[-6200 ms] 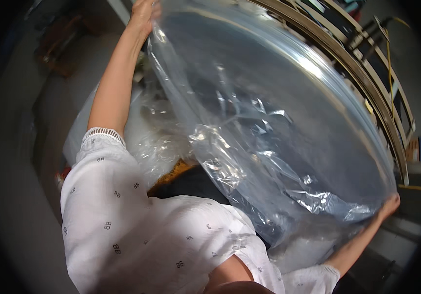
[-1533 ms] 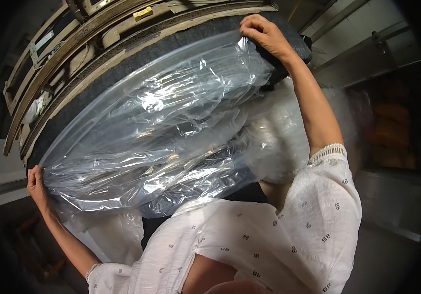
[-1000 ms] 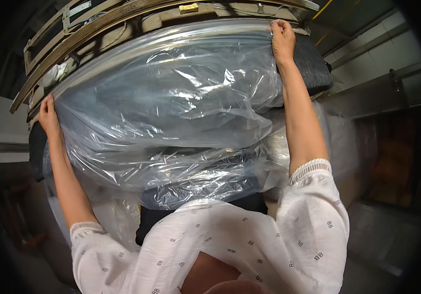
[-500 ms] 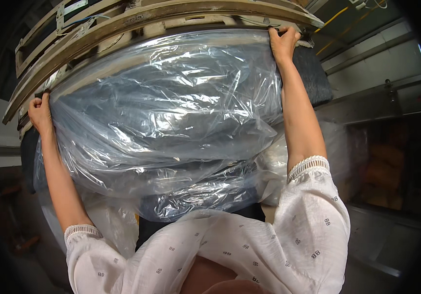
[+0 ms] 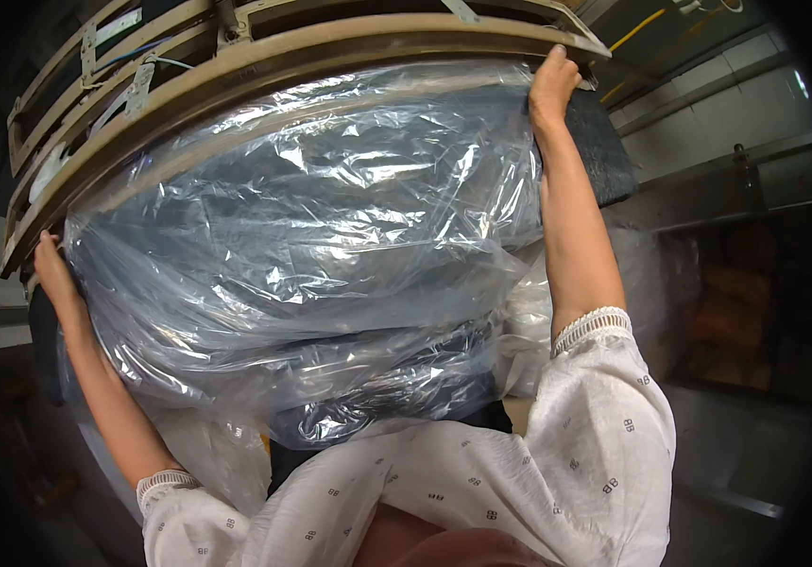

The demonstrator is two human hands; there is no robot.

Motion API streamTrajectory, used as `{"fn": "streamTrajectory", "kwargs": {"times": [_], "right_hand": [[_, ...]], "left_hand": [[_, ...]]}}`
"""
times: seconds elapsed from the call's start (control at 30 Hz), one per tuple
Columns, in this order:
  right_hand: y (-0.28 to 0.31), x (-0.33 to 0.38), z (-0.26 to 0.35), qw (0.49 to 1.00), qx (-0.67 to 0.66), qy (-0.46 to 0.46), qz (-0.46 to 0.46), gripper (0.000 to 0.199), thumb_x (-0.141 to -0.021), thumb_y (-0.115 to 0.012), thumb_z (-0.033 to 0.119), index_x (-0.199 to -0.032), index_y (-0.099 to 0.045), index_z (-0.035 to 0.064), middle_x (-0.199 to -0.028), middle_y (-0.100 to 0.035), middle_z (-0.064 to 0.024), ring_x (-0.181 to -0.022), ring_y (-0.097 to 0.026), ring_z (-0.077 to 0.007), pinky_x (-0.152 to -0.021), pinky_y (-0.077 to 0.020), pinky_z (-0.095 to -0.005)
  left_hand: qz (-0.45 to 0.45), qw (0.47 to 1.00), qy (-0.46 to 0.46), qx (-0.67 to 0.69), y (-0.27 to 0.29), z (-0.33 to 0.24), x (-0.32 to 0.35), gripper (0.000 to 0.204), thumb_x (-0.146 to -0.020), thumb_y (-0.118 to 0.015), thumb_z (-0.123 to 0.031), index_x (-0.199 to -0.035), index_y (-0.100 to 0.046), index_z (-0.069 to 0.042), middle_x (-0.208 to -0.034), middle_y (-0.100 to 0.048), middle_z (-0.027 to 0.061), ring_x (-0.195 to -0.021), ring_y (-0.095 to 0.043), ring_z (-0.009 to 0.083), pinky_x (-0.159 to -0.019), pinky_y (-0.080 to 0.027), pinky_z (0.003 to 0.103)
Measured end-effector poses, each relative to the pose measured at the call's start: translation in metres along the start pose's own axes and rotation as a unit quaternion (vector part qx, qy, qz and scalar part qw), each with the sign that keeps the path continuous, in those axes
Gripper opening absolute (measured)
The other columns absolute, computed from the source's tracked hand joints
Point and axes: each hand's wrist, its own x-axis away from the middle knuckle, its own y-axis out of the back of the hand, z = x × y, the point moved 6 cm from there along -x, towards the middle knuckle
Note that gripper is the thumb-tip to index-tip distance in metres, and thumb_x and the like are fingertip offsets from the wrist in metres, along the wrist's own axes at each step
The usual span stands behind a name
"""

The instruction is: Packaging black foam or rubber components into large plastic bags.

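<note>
A curved metal frame (image 5: 264,71), tan and built of stacked bent bars with small brackets, arches over everything I am reaching for and closes off the space above. To my right stand a pale tiled wall (image 5: 708,132) and a dim recess with orange-brown shapes too blurred to name; a yellow cable (image 5: 647,28) runs along the top there. To my left the room is dark and I cannot make out much.

The clear plastic bag (image 5: 311,236) fills the middle of my view, just under the frame. It is thin, glossy and heavily creased, catching white glints, and it is drawn over a large dark, rounded object (image 5: 604,142) whose rough black surface shows bare at the upper right. More crumpled clear plastic (image 5: 529,331) bunches below, near my chest.

My right hand (image 5: 552,85) is raised to the bag's top right corner, fingers curled over the plastic edge against the frame. My left hand (image 5: 51,274) grips the bag's lower left edge, fingers closed on the film. My white patterned sleeves (image 5: 604,425) have lace-trimmed cuffs.
</note>
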Motion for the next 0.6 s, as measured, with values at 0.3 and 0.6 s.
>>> {"fn": "streamTrajectory", "kwargs": {"times": [0.3,0.6], "right_hand": [[0.076,0.083,0.036,0.966,-0.037,0.188,0.176,0.025,-0.076,-0.067,0.030,-0.083,-0.065,0.0057,-0.110,-0.059,-0.0074,-0.106,-0.047,-0.0260,-0.093,-0.0356,-0.0360],[0.166,0.127,0.023,0.925,-0.307,0.094,0.202,0.010,-0.084,-0.061,0.009,-0.090,-0.056,0.0031,-0.091,-0.061,-0.0004,-0.086,-0.053,-0.0091,-0.082,-0.0422,-0.0237]], "left_hand": [[0.025,0.996,-0.081,0.034,0.026,-0.047,0.053,0.032,-0.096,-0.044,-0.028,-0.102,-0.056,0.001,-0.092,-0.057,0.0018,-0.086,-0.049,0.0100,-0.081,-0.038,0.023],[0.195,0.979,-0.065,-0.016,0.033,-0.062,0.131,0.022,-0.094,-0.050,-0.023,-0.085,-0.053,-0.004,-0.075,-0.041,-0.0064,-0.070,-0.036,0.0041,-0.065,-0.030,0.017]]}}
